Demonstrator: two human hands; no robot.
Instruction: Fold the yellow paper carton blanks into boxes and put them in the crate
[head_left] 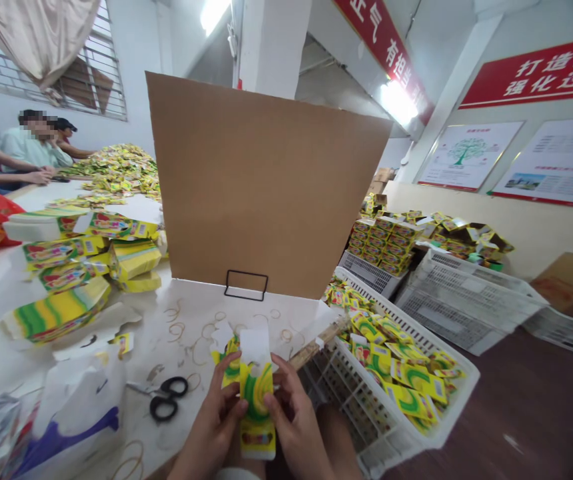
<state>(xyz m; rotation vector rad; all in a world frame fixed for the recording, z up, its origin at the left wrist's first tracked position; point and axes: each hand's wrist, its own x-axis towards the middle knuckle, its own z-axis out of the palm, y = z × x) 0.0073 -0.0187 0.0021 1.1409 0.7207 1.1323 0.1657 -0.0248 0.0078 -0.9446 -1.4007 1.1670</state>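
Observation:
A yellow and green carton [256, 395] with a white top flap stands upright between my two hands, near the table's front edge. My left hand [220, 407] grips its left side, thumb on the front face. On the opposite side, my right hand [294, 410] closes on the same carton, thumb also in front. Behind it and to the left, partly hidden by my left fingers, is another yellow and green carton piece [230, 353]; I cannot tell whether it is held. Black-handled scissors [164, 398] lie on the table left of my hands.
Stacks of flat cartons [71, 260] and a white and purple packet [76, 407] are at left. A cardboard sheet [266, 193] stands behind a black wire stand [245, 285]. Rubber bands [176, 329] are scattered about. A white crate [459, 400] of cartons stands right. Several people sit far left.

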